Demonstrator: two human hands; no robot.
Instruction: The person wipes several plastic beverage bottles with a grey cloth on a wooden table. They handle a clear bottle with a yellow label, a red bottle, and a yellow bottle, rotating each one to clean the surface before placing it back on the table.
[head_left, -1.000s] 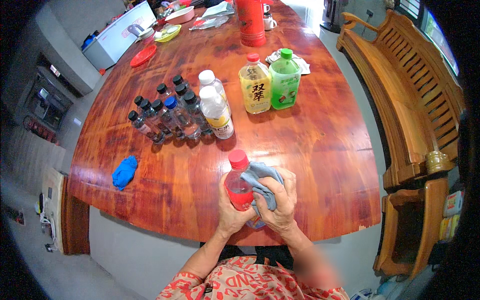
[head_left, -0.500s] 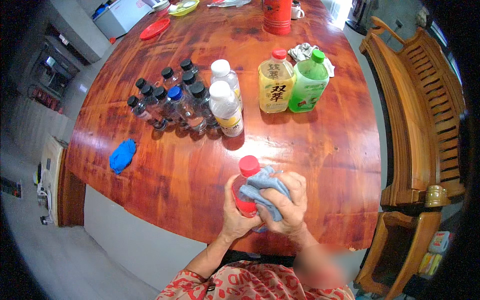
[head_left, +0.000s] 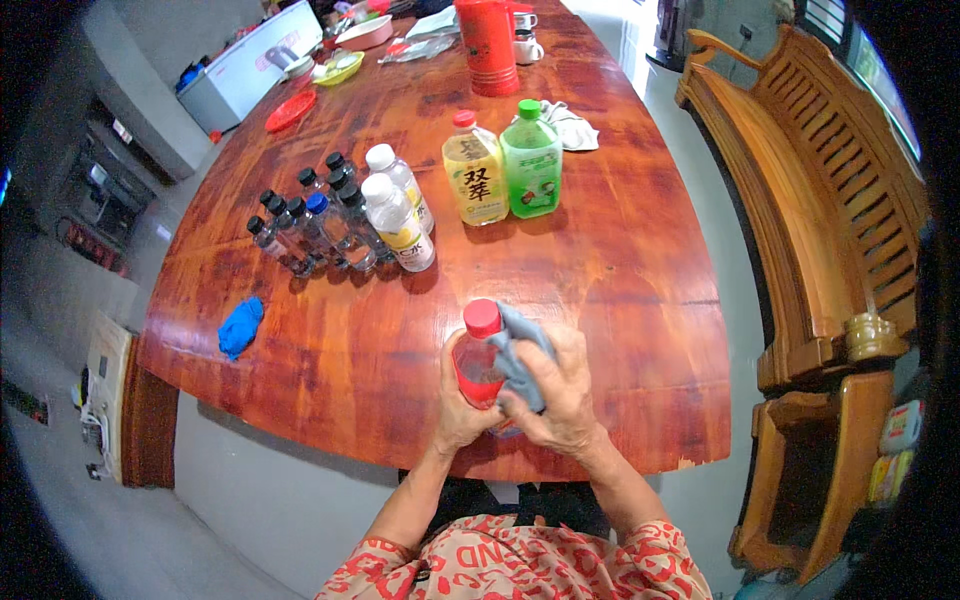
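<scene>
As the bottle is gripped by the left hand, a cloth is held against it by the right hand; apparently for wiping, steady bracing is needed.

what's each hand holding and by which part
The left hand grips the red-capped bottle by its body, below the cap. The right hand holds a bunched grey-blue cloth against the bottle's right side; which part of the cloth cannot be told.

Left hand curled in a grip; right hand clenched beside it.
</scene>
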